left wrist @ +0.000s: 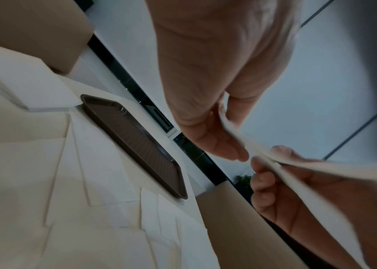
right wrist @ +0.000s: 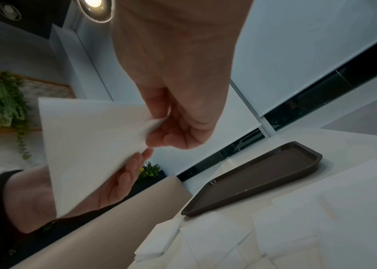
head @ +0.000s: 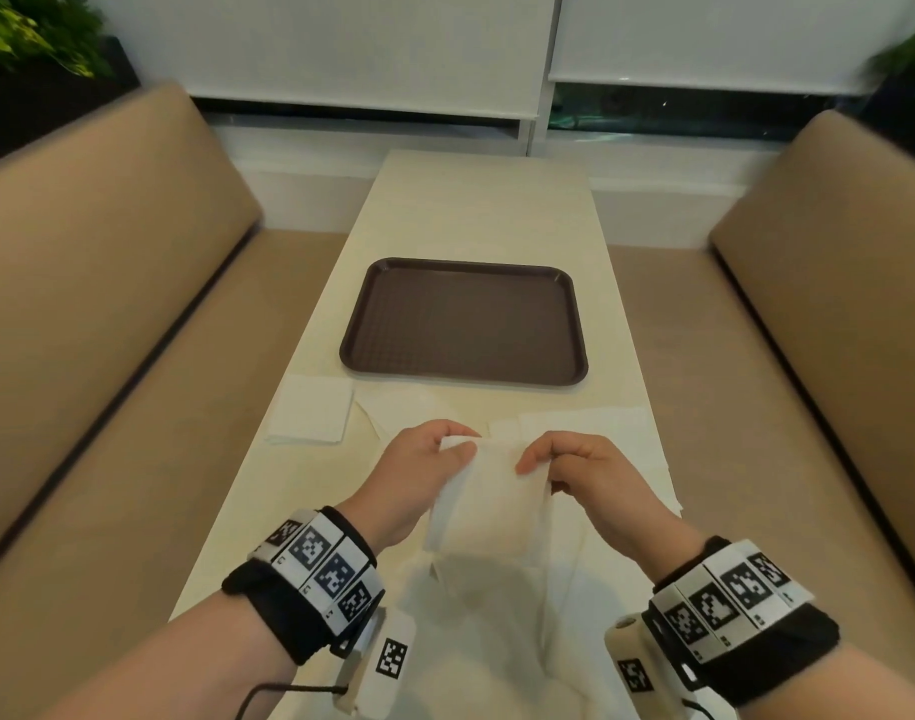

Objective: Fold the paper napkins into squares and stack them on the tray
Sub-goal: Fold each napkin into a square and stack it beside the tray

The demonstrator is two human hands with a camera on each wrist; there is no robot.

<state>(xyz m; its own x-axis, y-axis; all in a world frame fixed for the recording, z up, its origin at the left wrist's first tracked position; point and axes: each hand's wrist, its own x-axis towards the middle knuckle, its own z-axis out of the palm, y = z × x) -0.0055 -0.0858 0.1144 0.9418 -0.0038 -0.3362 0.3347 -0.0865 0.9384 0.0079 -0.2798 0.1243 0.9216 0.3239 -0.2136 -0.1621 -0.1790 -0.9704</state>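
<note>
My left hand (head: 424,459) and right hand (head: 575,470) each pinch a top corner of a napkin (head: 489,501) held above the worktop (head: 476,210), short of the bare tray (head: 463,376). Thin, limp, tearable paper; best gripped lightly at corners.
</note>
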